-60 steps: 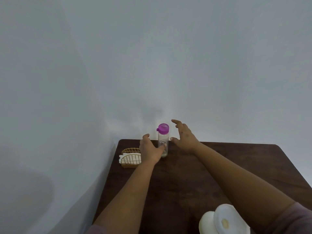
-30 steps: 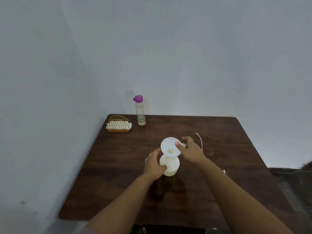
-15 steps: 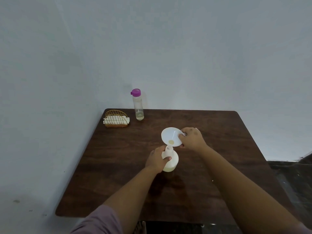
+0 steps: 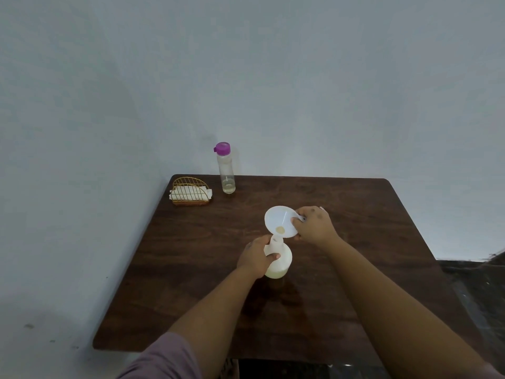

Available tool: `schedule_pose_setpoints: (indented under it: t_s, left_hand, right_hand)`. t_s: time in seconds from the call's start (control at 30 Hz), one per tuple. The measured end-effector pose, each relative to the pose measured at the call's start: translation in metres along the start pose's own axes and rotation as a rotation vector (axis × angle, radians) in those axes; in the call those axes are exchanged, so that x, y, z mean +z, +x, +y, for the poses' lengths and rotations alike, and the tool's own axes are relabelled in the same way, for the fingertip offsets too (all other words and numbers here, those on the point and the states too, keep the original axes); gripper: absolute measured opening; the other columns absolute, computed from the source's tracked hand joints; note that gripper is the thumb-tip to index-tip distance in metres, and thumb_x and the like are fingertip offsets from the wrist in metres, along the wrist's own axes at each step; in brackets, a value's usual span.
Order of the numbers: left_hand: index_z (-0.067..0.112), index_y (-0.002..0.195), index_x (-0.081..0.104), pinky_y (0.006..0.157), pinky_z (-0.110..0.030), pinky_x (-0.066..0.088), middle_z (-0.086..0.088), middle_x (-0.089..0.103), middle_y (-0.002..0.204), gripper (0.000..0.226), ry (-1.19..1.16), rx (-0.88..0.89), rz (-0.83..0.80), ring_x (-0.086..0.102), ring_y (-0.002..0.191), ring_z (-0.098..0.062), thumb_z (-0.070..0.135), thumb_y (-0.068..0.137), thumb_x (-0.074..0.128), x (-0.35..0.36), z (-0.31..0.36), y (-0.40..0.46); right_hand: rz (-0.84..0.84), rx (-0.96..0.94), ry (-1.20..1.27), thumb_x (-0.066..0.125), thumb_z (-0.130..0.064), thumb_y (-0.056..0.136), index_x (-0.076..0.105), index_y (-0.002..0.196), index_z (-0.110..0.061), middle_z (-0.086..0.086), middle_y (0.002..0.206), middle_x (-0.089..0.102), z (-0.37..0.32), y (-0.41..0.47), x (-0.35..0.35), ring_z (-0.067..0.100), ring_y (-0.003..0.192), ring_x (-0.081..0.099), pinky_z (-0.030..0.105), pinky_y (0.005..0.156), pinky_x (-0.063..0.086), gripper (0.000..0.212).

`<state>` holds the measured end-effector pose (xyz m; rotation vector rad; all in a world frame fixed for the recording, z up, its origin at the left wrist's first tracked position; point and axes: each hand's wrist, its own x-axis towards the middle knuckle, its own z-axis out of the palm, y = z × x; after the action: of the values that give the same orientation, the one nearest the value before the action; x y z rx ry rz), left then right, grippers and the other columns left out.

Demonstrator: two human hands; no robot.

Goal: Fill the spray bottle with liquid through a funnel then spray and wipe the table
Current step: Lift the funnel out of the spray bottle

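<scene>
Head view: near the middle of the dark worktop (image 4: 191, 269), the left hand (image 4: 255, 257) grips the white spray bottle (image 4: 278, 259) at its neck; the right hand (image 4: 313, 224) pinches the white funnel (image 4: 281, 221) by its rim, tilted just above the bottle's mouth; a purple-capped bottle (image 4: 226, 168) and a wire napkin holder (image 4: 190, 191) stand at the far left corner.
</scene>
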<state>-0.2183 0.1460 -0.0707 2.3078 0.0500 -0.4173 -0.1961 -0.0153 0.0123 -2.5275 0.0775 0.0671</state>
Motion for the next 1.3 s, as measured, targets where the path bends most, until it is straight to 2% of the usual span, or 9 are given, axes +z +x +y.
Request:
schedule_pose_setpoints:
  t_s: [0.4, 0.6, 0.73, 0.83, 0.9, 1.0, 1.1, 1.2, 1.3]
  left_hand:
    - [0.022, 0.145, 0.044, 0.112, -0.044, 0.040, 0.000, 0.047, 0.149, 0.060, 0.000, -0.025, -0.015, 0.043, 0.136, -0.024, 0.035, 0.092, 0.068, -0.001, 0.000, 0.001]
    - [0.023, 0.146, 0.042, 0.110, -0.043, 0.039, 0.001, 0.046, 0.150, 0.059, 0.039, -0.020, -0.011, 0.041, 0.138, -0.023, 0.037, 0.093, 0.066, -0.001, 0.001, 0.000]
    - [0.024, 0.145, 0.042, 0.111, -0.044, 0.039, 0.001, 0.045, 0.150, 0.059, 0.041, -0.023, -0.014, 0.041, 0.138, -0.024, 0.039, 0.093, 0.065, 0.000, 0.000, 0.000]
    - [0.024, 0.145, 0.042, 0.111, -0.043, 0.038, 0.002, 0.045, 0.150, 0.059, 0.051, -0.017, -0.011, 0.040, 0.138, -0.024, 0.039, 0.093, 0.065, -0.001, -0.001, 0.000]
    - [0.025, 0.147, 0.040, 0.111, -0.043, 0.037, 0.002, 0.043, 0.152, 0.060, 0.070, -0.002, -0.013, 0.039, 0.140, -0.024, 0.040, 0.094, 0.063, -0.002, 0.000, -0.001]
    - [0.019, 0.146, 0.040, 0.109, -0.042, 0.039, -0.002, 0.046, 0.149, 0.061, 0.132, 0.015, -0.043, 0.042, 0.137, -0.025, 0.042, 0.093, 0.063, -0.007, 0.001, -0.001]
    - [0.020, 0.147, 0.039, 0.110, -0.043, 0.039, -0.002, 0.044, 0.151, 0.061, 0.201, 0.056, -0.066, 0.041, 0.138, -0.025, 0.043, 0.094, 0.061, -0.010, 0.003, -0.002]
    - [0.023, 0.147, 0.037, 0.110, -0.045, 0.040, -0.002, 0.043, 0.151, 0.061, 0.208, 0.081, -0.104, 0.041, 0.138, -0.026, 0.040, 0.094, 0.062, -0.012, 0.006, -0.004]
    - [0.019, 0.144, 0.038, 0.108, -0.046, 0.043, -0.006, 0.042, 0.148, 0.069, 0.145, 0.035, -0.185, 0.045, 0.133, -0.027, 0.037, 0.087, 0.072, -0.021, 0.007, -0.002]
  right_hand:
    - [0.047, 0.033, 0.015, 0.056, -0.022, 0.094, 0.063, 0.122, -0.007, 0.008, 0.124, 0.064, -0.006, -0.001, 0.006, 0.019, 0.108, 0.060, 0.016, 0.080, 0.038, 0.033]
    - [0.043, 0.059, 0.087, 0.056, -0.022, 0.095, 0.062, 0.123, -0.008, 0.010, 0.124, 0.063, -0.001, -0.005, 0.010, 0.021, 0.104, 0.062, 0.028, 0.084, 0.053, 0.033]
    - [0.067, 0.018, 0.071, 0.054, -0.022, 0.096, 0.061, 0.125, -0.008, 0.007, 0.125, 0.063, -0.006, -0.007, 0.006, 0.019, 0.109, 0.060, 0.015, 0.089, 0.034, 0.033]
    - [0.046, 0.039, 0.107, 0.054, -0.022, 0.095, 0.062, 0.122, -0.007, 0.009, 0.123, 0.064, -0.004, -0.006, 0.004, 0.020, 0.105, 0.062, 0.020, 0.085, 0.044, 0.032]
    - [0.067, 0.033, 0.087, 0.055, -0.022, 0.095, 0.063, 0.121, -0.007, 0.009, 0.121, 0.065, -0.001, -0.008, 0.003, 0.018, 0.104, 0.061, 0.015, 0.085, 0.039, 0.032]
    - [0.043, -0.023, 0.072, 0.058, -0.020, 0.094, 0.064, 0.118, -0.006, 0.008, 0.116, 0.067, -0.001, -0.014, 0.007, 0.012, 0.090, 0.059, 0.004, 0.068, 0.036, 0.029]
    - [0.089, 0.001, 0.089, 0.057, -0.021, 0.093, 0.065, 0.115, -0.004, 0.010, 0.113, 0.068, -0.004, -0.017, 0.007, 0.013, 0.090, 0.058, 0.014, 0.071, 0.042, 0.029]
    - [0.092, 0.014, 0.125, 0.056, -0.020, 0.093, 0.068, 0.110, -0.005, 0.009, 0.100, 0.070, -0.002, -0.015, -0.005, 0.009, 0.080, 0.055, 0.010, 0.062, 0.036, 0.025]
    - [-0.007, 0.115, 0.315, 0.057, -0.021, 0.093, 0.071, 0.101, -0.010, 0.003, 0.069, 0.066, 0.002, -0.013, -0.017, 0.007, 0.059, 0.057, 0.015, 0.057, 0.040, 0.020]
